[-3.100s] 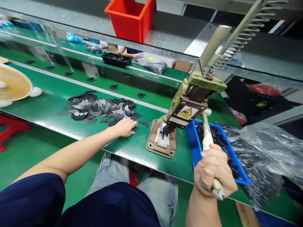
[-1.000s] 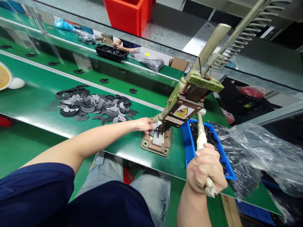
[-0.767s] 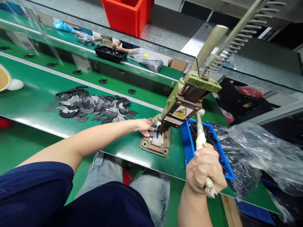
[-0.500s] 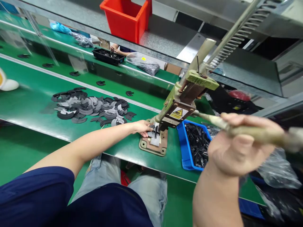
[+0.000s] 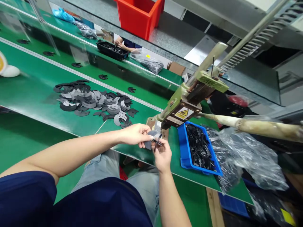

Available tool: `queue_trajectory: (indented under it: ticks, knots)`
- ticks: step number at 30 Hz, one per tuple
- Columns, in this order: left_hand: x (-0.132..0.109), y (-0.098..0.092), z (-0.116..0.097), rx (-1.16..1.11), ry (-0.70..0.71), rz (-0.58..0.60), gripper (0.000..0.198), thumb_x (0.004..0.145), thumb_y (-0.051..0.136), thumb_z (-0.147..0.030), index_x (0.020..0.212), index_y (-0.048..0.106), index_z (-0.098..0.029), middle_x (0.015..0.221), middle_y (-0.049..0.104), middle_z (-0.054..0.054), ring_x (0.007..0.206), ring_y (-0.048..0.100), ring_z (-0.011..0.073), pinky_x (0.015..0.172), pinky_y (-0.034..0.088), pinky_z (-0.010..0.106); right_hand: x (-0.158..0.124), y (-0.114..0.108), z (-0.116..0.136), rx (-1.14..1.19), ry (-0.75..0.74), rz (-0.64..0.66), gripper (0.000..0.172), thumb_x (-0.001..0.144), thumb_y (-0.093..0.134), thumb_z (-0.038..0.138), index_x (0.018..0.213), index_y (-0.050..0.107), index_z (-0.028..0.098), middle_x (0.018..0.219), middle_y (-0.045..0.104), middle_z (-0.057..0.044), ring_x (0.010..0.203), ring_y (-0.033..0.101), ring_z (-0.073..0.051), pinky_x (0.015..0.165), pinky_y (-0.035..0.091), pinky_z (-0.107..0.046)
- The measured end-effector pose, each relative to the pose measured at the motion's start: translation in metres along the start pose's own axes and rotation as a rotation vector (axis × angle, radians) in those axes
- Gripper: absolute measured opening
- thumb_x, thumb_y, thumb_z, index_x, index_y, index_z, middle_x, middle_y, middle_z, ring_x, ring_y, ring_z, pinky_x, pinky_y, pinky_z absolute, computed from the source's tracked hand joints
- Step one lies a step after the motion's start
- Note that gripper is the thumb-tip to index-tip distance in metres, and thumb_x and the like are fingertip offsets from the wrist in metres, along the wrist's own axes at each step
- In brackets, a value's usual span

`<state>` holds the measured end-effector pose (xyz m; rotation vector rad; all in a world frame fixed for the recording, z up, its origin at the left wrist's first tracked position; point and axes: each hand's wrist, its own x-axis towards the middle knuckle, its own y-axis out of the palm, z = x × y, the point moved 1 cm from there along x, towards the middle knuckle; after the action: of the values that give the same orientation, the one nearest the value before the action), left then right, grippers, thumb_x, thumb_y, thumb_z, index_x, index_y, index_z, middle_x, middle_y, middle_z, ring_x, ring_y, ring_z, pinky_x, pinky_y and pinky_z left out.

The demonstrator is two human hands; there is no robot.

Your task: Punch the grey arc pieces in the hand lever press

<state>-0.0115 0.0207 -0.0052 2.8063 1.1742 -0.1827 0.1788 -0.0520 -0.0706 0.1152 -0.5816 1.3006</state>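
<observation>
A curved grey plastic part (image 5: 148, 144) is held between both hands in front of the hand press (image 5: 181, 107). My left hand (image 5: 137, 135) pinches it from the left. My right hand (image 5: 163, 155) grips its right side, where a thin black piece (image 5: 157, 142) sticks up between the fingers. The hands hide much of the press base (image 5: 165, 135). The press's long lever (image 5: 248, 124) stretches out to the right, with no hand on it. Left of the press lies a pile of curved grey and black parts (image 5: 92, 101).
A blue bin (image 5: 182, 148) of small black pieces stands right of the press, beside clear plastic bags (image 5: 253, 154). Curved parts (image 5: 103, 77) lie spaced along the green belt behind. A red bin (image 5: 137, 19) sits on the shelf. Across the belt, a person's hands (image 5: 119, 42) show near a black tray (image 5: 111, 50).
My right hand has let go of the lever and joined my left hand at the grey part. The part has come off the press base toward me. The view has shifted slightly.
</observation>
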Motion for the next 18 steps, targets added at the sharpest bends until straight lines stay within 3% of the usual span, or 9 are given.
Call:
queue_trajectory:
  ticks: [3, 8, 14, 18]
  knots:
    - [-0.006, 0.010, -0.002, 0.020, -0.022, 0.010, 0.045, 0.083, 0.079, -0.057, 0.088, 0.058, -0.018, 0.070, 0.072, 0.002, 0.054, 0.068, 0.0146, 0.053, 0.055, 0.024, -0.004, 0.010, 0.003, 0.042, 0.030, -0.036, 0.025, 0.091, 0.070, 0.044, 0.092, 0.062, 0.020, 0.089, 0.073, -0.003, 0.076, 0.069, -0.013, 0.065, 0.058, -0.026]
    - [-0.009, 0.013, -0.002, -0.018, -0.046, 0.038, 0.048, 0.078, 0.082, -0.059, 0.087, 0.059, -0.018, 0.066, 0.071, 0.000, 0.048, 0.065, 0.0132, 0.048, 0.051, 0.022, -0.009, 0.012, 0.010, 0.061, 0.035, -0.077, 0.020, 0.091, 0.069, 0.038, 0.088, 0.061, 0.020, 0.087, 0.070, -0.001, 0.079, 0.068, -0.013, 0.069, 0.057, -0.027]
    - [0.000, 0.011, 0.006, -0.148, -0.196, 0.144, 0.055, 0.072, 0.085, -0.064, 0.084, 0.062, -0.016, 0.070, 0.074, 0.004, 0.049, 0.066, 0.0127, 0.044, 0.047, 0.019, -0.016, 0.007, 0.011, -0.002, 0.023, -0.020, 0.016, 0.094, 0.064, 0.035, 0.088, 0.060, 0.020, 0.082, 0.068, 0.000, 0.073, 0.064, -0.012, 0.067, 0.055, -0.026]
    - [0.008, 0.002, 0.007, -0.102, -0.178, 0.179, 0.053, 0.074, 0.085, -0.063, 0.083, 0.059, -0.017, 0.072, 0.073, 0.004, 0.054, 0.068, 0.0141, 0.050, 0.051, 0.022, -0.015, -0.006, 0.008, -0.115, -0.005, 0.056, 0.011, 0.096, 0.061, 0.031, 0.098, 0.064, 0.021, 0.086, 0.071, -0.001, 0.074, 0.066, -0.012, 0.070, 0.055, -0.028]
